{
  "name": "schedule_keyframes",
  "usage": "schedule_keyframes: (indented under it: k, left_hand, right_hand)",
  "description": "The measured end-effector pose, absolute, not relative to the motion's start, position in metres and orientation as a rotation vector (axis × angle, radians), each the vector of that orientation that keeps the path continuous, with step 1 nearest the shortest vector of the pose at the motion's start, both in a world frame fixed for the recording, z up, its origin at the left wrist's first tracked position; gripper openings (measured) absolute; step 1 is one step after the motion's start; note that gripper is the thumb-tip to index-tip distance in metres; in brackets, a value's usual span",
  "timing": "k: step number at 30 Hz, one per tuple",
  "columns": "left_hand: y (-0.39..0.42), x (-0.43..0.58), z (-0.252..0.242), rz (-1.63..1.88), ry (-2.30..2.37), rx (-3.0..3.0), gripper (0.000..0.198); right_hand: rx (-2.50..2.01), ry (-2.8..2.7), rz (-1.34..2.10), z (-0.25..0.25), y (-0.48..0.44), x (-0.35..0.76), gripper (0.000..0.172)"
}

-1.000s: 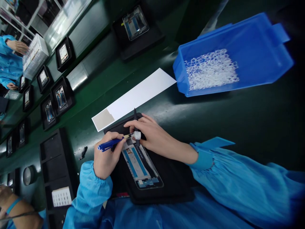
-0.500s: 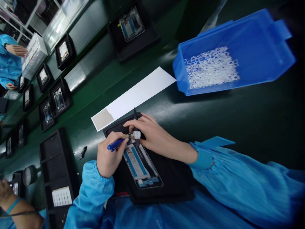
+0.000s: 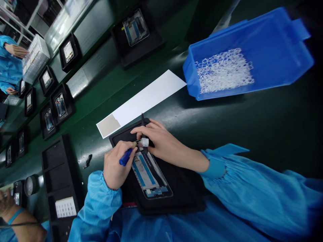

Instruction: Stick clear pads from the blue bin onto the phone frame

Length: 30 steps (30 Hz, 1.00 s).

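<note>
A phone frame with blue strips lies in a black tray in front of me. My left hand pinches a blue-handled tool, its tip hidden near the frame's upper end. Held in my right hand is a slim black tool, apparently tweezers, with a white wrap around it. Its pointed end aims away from me, while its lower end reaches the frame's top. Both hands are closed close together over that end, and the fingers hide the small parts there.
A blue bin with many small white rings stands at the right. Beyond the tray lies a white strip. A compartment tray is on my left. Several trayed phones line the belt, one in a black tray. Co-workers' hands show at left.
My left hand has shifted slightly right, and the blue-handled tool has turned steeper in it. Trayed phones on the belt moved slightly to the left. My right hand stays put.
</note>
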<state>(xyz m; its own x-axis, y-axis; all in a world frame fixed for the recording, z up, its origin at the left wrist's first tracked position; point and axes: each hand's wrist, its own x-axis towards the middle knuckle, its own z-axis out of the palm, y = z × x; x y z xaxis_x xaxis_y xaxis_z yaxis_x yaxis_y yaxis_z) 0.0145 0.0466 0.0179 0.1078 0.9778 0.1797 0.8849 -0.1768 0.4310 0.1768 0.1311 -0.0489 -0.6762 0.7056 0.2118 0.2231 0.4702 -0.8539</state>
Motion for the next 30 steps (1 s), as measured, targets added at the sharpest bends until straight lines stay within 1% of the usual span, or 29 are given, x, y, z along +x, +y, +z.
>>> schedule_keyframes:
  k: [6, 11, 18, 22, 30]
  left_hand:
    - [0.051, 0.016, 0.021, 0.529, 1.906, 2.190, 0.003]
    - [0.052, 0.018, 0.024, 0.485, 1.903, 2.254, 0.001]
    - [0.039, 0.015, 0.015, 0.608, 1.823, 2.228, 0.005]
    - [0.038, 0.014, 0.014, 0.593, 1.806, 2.200, 0.007]
    - [0.043, 0.016, 0.020, 0.598, 1.842, 2.184, 0.005]
  right_hand:
    - [-0.786, -2.157, 1.148, -0.048, 0.131, 0.176, 0.046]
    - [-0.777, -2.164, 1.147, -0.048, 0.131, 0.177, 0.048]
    - [-0.800, -2.149, 1.103, -0.048, 0.129, 0.175, 0.046]
    - [-0.833, -2.149, 1.067, -0.047, 0.127, 0.173, 0.043]
    - [-0.811, -2.162, 1.092, -0.046, 0.128, 0.174, 0.045]
